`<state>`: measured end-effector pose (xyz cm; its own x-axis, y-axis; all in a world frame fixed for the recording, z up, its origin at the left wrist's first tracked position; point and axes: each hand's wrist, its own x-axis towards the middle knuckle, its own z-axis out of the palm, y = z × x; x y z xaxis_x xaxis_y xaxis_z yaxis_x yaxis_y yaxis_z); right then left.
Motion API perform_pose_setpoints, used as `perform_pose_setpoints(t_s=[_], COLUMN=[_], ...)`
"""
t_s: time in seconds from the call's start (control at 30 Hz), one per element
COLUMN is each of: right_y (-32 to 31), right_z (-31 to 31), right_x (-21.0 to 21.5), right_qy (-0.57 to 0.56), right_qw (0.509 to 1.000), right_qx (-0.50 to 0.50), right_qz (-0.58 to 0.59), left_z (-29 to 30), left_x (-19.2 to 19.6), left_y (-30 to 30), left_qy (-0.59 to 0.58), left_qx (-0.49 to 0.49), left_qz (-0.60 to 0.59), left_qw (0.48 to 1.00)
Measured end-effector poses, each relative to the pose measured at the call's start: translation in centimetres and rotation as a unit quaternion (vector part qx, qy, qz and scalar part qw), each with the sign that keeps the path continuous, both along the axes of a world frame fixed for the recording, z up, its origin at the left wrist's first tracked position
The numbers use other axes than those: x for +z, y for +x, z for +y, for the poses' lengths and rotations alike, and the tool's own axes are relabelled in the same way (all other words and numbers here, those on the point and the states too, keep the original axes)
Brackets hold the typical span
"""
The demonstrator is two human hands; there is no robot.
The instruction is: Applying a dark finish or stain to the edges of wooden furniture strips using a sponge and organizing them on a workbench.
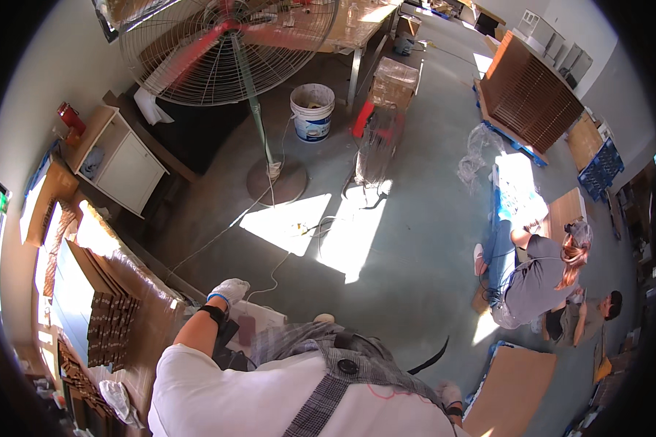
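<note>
My left hand (229, 290), in a white work glove with a blue cuff, is in front of me at left of centre. It is beside a pale box-like surface (266, 316) and the end of a thin white cord (272, 280). Whether it touches either, I cannot tell, and its fingers are not distinct. My right hand (450, 393), also gloved, hangs low at my right side, near a brown cardboard-coloured panel (514, 390). My clothing partly covers it, and its fingers are too small to make out.
A large caged pedestal fan (259, 120) stands ahead, near a white bucket (312, 113) and a wrapped carton (395, 81). Cords cross the floor. Stacked brown boards (111, 328) lie at left. Two people (536, 280) work at right, before a tall brown stack (528, 95).
</note>
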<state>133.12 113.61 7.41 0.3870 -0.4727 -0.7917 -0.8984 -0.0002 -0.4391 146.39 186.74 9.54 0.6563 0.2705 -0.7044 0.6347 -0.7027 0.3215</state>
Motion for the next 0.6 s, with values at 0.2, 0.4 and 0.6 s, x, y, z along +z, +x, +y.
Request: perform_pose_setpoints(t_s=[0.2, 0.4, 0.6], right_y=[17.4, 37.9, 61.6], right_z=[-1.5, -6.4, -1.8], right_x=[3.4, -0.5, -0.2], right_qy=[-0.065, 0.030, 0.415], right_qw=[0.907, 0.926, 0.835], right_qx=[0.416, 0.373, 0.337], right_qz=[-0.009, 0.041, 0.134], left_z=[1.3, -9.4, -21.5], left_x=[-6.6, -4.4, -3.0], left_y=[-9.4, -13.3, -13.1], left_qy=[0.132, -0.029, -0.003], left_qx=[-0.019, 0.519, 0.543], left_qz=[-0.042, -0.039, 0.058], left_qw=[0.990, 0.853, 0.838])
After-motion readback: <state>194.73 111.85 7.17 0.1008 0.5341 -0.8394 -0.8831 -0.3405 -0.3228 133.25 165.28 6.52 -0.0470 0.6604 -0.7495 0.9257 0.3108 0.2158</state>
